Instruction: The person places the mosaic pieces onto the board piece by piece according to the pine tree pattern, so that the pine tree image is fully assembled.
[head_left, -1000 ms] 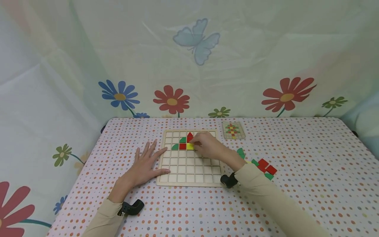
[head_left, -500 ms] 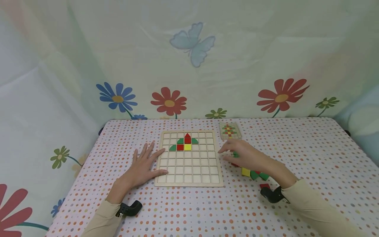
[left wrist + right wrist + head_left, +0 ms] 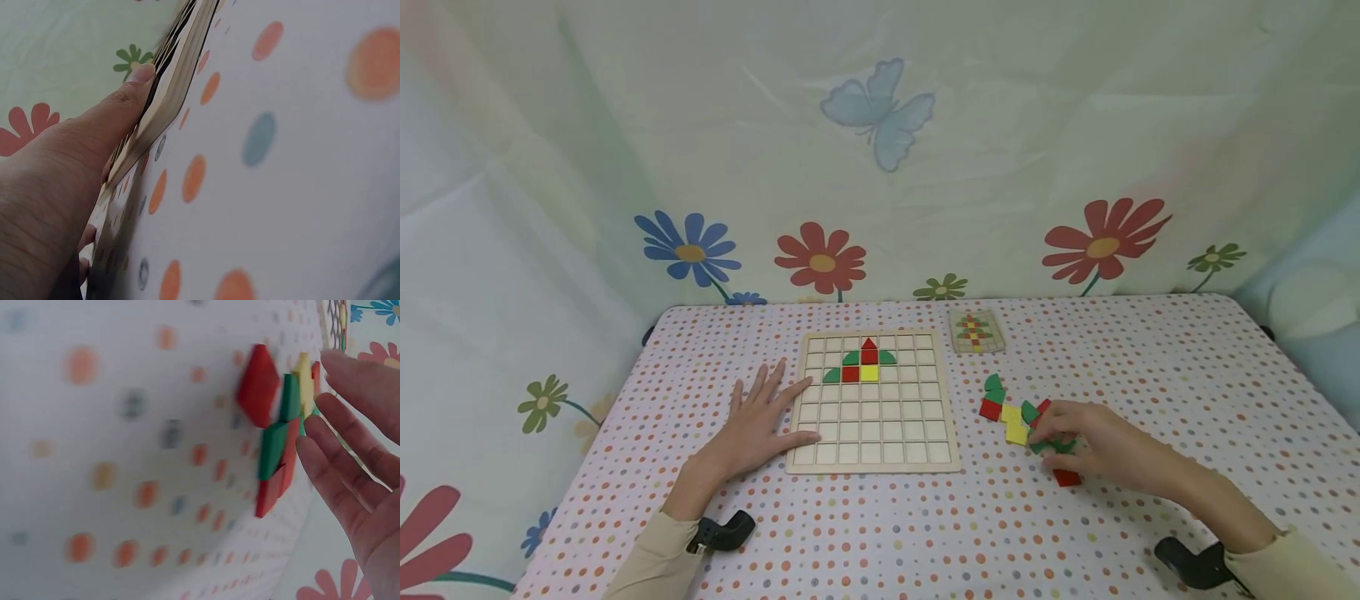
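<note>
My left hand point(image 3: 752, 429) lies with spread fingers at the left edge of a wooden grid board point(image 3: 880, 433); in the left wrist view its thumb point(image 3: 134, 81) rests on the rim. In the board's upper cells sit a red triangle point(image 3: 869, 343), red squares point(image 3: 850, 374), a yellow square point(image 3: 869, 373) and green quarter-round pieces point(image 3: 887, 357). My right hand point(image 3: 1097, 442) is over the loose pieces right of the board, partly covering them. In the right wrist view its fingers are apart and hold nothing, near green pieces point(image 3: 272, 450) and a red square point(image 3: 258, 387).
A pattern card point(image 3: 976, 332) with a tree design lies beyond the board's upper right corner. Loose yellow squares point(image 3: 1017, 433), a red square point(image 3: 990, 410) and green pieces point(image 3: 994, 383) trail across the dotted tablecloth point(image 3: 880, 533). A flowered curtain point(image 3: 985, 167) hangs behind the table.
My right hand has left the board and moved right and nearer, over the loose pieces. A green quarter-round piece is now visible right of the upper red square. The left hand stays put.
</note>
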Demonstrator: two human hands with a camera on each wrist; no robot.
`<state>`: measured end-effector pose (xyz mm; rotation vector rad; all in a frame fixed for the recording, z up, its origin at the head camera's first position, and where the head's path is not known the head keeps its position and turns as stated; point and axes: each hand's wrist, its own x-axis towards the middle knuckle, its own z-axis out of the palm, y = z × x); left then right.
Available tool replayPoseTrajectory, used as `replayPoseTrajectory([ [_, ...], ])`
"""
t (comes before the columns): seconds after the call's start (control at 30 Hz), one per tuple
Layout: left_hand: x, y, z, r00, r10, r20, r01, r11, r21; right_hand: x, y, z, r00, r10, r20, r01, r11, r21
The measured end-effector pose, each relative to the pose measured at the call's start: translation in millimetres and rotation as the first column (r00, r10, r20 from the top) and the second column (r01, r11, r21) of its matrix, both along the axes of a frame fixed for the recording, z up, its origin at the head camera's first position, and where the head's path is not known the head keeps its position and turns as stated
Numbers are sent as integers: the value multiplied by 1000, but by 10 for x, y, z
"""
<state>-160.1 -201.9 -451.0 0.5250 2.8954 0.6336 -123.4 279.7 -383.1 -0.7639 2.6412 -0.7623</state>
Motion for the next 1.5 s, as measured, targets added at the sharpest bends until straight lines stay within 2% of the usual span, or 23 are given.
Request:
replayPoseTrajectory([
  [0.13,0,-1,-3,1000,1,0,-1,1000,0,91,101,-77,999,35,2,-35,999,9],
  [0.3,11,-5,-2,1000,4,-3,-4,1000,0,120,152,-125,998,56,-9,-56,998,-9],
  [0.57,12,-8,-1,1000,12,3,-12,1000,-8,46,148,-77,996,35,77,-34,999,-19],
  [0.77,13,-9,-12,1000,11,-11,-11,1000,-6,1,110,-48,994,22,111,-19,1000,-22],
  [1.0,14,4,-8,1000,13,-12,-13,1000,-5,36,113,-60,995,-29,94,33,999,-32],
  [1.5,6,-8,-6,1000,13,12,-13,1000,2,138,185,-149,998,-56,36,61,988,-143],
])
